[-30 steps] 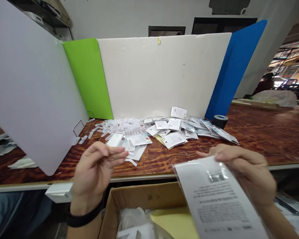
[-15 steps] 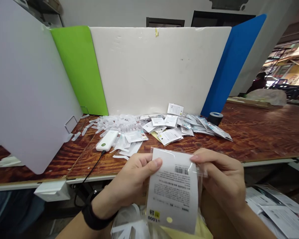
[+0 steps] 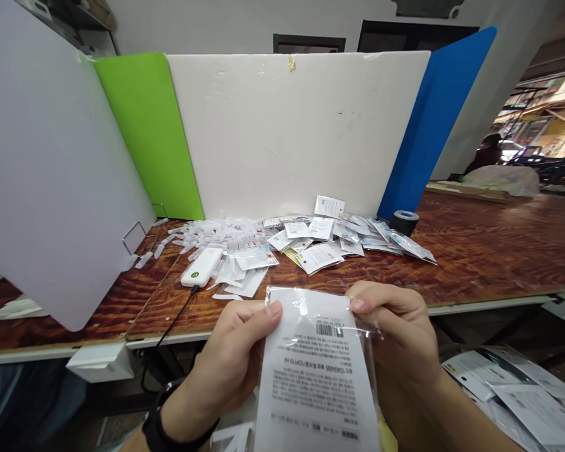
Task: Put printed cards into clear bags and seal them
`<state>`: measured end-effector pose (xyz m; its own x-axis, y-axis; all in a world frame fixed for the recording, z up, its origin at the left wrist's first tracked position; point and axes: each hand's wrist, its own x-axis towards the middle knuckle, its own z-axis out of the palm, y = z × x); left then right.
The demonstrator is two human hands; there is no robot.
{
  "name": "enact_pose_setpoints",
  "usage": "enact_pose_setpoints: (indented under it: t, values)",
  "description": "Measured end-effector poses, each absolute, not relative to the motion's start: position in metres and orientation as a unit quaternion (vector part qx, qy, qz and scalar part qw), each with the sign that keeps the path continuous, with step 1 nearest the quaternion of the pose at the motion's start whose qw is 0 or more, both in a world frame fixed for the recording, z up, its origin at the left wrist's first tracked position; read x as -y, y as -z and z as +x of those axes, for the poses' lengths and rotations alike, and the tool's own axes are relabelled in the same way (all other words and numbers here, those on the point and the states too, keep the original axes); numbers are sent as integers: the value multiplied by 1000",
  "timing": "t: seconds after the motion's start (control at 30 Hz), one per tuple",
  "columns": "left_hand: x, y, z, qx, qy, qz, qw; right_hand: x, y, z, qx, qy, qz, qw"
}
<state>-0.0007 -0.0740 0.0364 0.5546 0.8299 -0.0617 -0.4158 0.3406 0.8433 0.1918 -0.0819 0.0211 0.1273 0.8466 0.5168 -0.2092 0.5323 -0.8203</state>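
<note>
Between my two hands is a clear plastic packet (image 3: 311, 376) with a white printed card inside, its text and barcode upside down to me. My left hand (image 3: 235, 358) pinches the packet's upper left edge, thumb on the front. At the upper right corner, my right hand (image 3: 400, 333) grips the clear film of the packet between thumb and fingers. Both hands are in front of the table edge, over my lap. Beneath the packet, white strips and something yellow show only in part.
On the wooden table (image 3: 494, 245) lie a heap of small white plastic pieces (image 3: 226, 233), several packed cards (image 3: 319, 257), a white power bank (image 3: 201, 267) with a cable and a black tape roll (image 3: 403, 223). A white board (image 3: 287, 132) stands behind. More packets (image 3: 532, 402) sit lower right.
Both hands have moved left and slightly lower with the packet, and its lower end now runs out of view. Each hand keeps its hold; the things on the table stay put.
</note>
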Motion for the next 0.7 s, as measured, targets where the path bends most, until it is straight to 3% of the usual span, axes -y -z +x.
enact_pose_setpoints:
  t: [0.4,0.7]
  values:
    - [69,-23,-4,-319,-378,497,713,82,-14,197,585,-345,-295,671]
    - [67,-26,-1,-375,-381,484,693,84,-18,208,775,-53,-288,560]
